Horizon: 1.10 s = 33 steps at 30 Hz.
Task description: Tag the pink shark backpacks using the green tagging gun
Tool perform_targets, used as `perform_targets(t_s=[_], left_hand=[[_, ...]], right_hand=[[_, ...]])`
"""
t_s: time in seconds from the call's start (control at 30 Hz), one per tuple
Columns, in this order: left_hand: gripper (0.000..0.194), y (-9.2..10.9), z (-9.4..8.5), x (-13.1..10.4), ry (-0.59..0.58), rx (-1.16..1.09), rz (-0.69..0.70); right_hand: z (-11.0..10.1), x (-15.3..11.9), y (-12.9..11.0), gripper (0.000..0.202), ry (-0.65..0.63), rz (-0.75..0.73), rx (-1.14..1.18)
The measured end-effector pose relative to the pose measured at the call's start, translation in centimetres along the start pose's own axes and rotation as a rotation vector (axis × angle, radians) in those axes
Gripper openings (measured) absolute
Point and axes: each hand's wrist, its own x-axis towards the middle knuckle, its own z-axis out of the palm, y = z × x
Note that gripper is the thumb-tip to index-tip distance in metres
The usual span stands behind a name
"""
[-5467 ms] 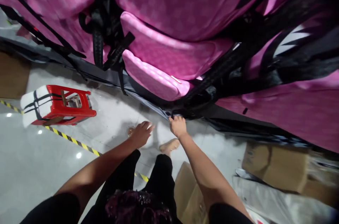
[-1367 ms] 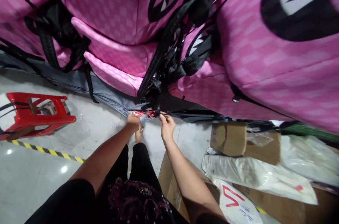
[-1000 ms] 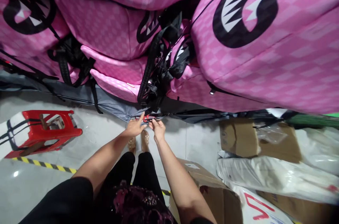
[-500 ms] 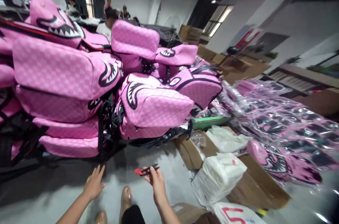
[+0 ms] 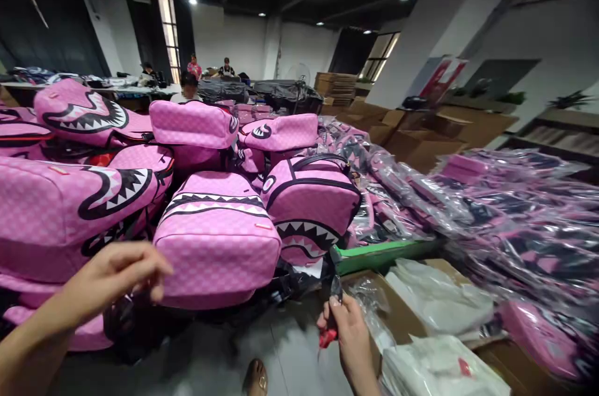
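Note:
Pink checkered backpacks with shark-mouth prints lie in a pile across the left and middle. My left hand (image 5: 119, 274) is raised in front of the pile, near the left side of the middle backpack (image 5: 218, 259); its fingers are bent and blurred, and whether they hold anything is not clear. Lower right of that backpack, my right hand (image 5: 346, 327) is closed on a small black tool with a red part (image 5: 329, 337), its dark tip pointing up. Another backpack (image 5: 311, 196) with a black handle rests just behind.
Open cardboard boxes (image 5: 402, 312) with white plastic packs (image 5: 440, 368) stand at the lower right. Beyond a green edge (image 5: 384, 255) lie many plastic-wrapped pink bags (image 5: 528, 221). Several people are in the background. A foot shows on the grey floor (image 5: 285, 352).
The view has tilted up and moved nearer the pile. My left hand has risen to the middle backpack. My right hand has turned the tool from sideways to upright.

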Motion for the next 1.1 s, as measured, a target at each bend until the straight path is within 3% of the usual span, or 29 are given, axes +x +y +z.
perform_targets(t_s=[0.07,0.13,0.27,0.37,0.5,0.63,0.77,0.87,1.0,1.1], left_hand=[[0.058,4.6,1.6,3.8,0.118,-0.064,0.071],[0.048,7.1,4.0,7.0,0.113,-0.002,0.152],[0.059,7.8,8.5,10.6,-0.109,0.441,0.160],[0.059,6.9,9.7,11.5,-0.197,0.613,0.138],[0.059,5.8,8.9,12.4,-0.200,0.628,0.216],[0.057,6.0,7.5,12.5,-0.228,0.597,0.221],[0.057,6.6,6.5,12.3,-0.297,0.538,0.280],[0.057,5.8,6.3,12.3,-0.263,0.536,0.325],[0.051,4.1,6.0,13.0,-0.169,0.524,0.476],[0.038,5.6,5.4,15.2,-0.130,0.468,0.620]], right_hand=[[-2.2,3.5,-1.7,0.054,-0.004,-0.022,-0.013],[-4.1,6.6,-2.7,0.055,-0.004,-0.035,-0.032],[-6.1,10.9,-3.4,0.060,-0.063,-0.042,-0.045],[-6.2,12.6,-3.8,0.054,-0.094,-0.080,-0.067],[-5.7,13.8,-4.8,0.053,-0.010,-0.155,-0.055],[-5.2,13.5,-5.9,0.062,0.090,-0.168,-0.075],[-4.2,13.4,-6.7,0.059,0.102,-0.118,-0.188],[-2.6,13.9,-7.6,0.057,0.088,-0.123,-0.243],[-1.1,14.9,-9.4,0.053,0.156,-0.330,-0.292],[-2.1,16.8,-10.6,0.047,0.240,-0.544,-0.436]])
